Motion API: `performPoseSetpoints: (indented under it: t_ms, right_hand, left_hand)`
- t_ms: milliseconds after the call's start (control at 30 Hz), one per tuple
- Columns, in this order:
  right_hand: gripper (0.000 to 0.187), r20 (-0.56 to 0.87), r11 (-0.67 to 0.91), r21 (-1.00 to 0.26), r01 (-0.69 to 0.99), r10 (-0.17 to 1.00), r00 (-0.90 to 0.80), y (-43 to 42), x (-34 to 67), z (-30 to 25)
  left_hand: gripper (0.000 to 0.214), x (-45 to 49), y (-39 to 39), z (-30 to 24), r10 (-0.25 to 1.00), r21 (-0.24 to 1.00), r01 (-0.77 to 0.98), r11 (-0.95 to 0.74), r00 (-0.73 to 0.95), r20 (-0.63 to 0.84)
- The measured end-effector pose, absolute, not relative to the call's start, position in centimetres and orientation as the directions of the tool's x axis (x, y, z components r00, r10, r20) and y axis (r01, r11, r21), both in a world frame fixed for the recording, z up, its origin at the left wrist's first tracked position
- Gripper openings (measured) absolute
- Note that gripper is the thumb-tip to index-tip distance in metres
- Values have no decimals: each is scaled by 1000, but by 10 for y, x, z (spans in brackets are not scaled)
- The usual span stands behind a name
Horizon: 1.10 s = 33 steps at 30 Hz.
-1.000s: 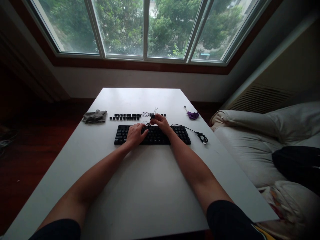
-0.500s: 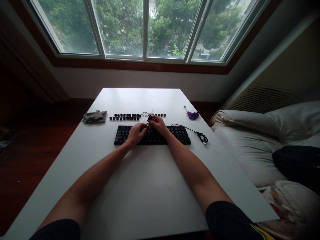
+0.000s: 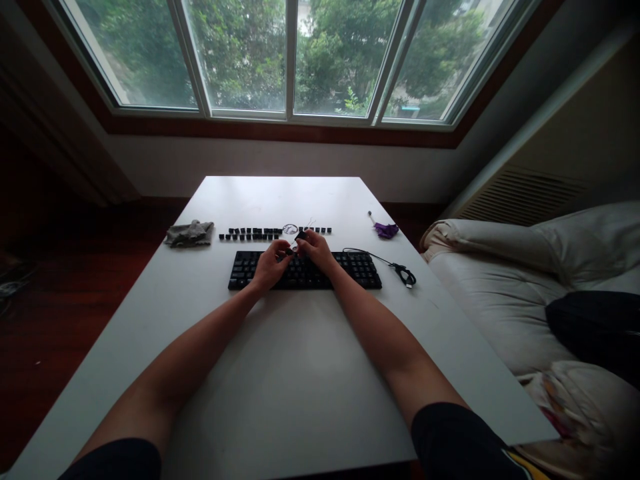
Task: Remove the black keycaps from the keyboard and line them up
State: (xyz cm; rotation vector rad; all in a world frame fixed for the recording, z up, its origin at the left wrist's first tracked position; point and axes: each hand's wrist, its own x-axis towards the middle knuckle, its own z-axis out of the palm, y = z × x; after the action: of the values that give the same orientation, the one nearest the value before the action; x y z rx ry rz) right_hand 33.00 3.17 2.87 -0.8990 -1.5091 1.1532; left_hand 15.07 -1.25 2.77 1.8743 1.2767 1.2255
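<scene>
Over a black keyboard [image 3: 359, 268] on a white table [image 3: 280, 387], the right hand [image 3: 318, 251] pinches what looks like a wire keycap puller [image 3: 301, 235]; the left hand [image 3: 271, 267] curls close beside it, though whether it holds anything cannot be told. The keycap puller is probably light, its thin wires bendable, best gripped by its dark body.
</scene>
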Motion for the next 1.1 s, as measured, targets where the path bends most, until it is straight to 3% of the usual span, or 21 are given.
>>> performPoseSetpoints:
  t_ms: [267,433,633,1100]
  right_hand:
    - [33,282,293,-955,43,945,-166,29,325,26]
    - [30,280,295,-953,72,945,-170,31,325,25]
    - [28,284,294,-955,28,942,-178,34,328,22]
    - [25,234,234,-972,-33,939,-252,37,330,22]
  left_hand:
    - [25,151,-17,30,898,772,462,-437,166,408]
    - [32,151,-25,35,847,540,676,-502,258,465]
    - [29,152,-30,43,824,356,774,-523,353,443]
    - [22,150,-26,40,754,241,765,-597,433,493]
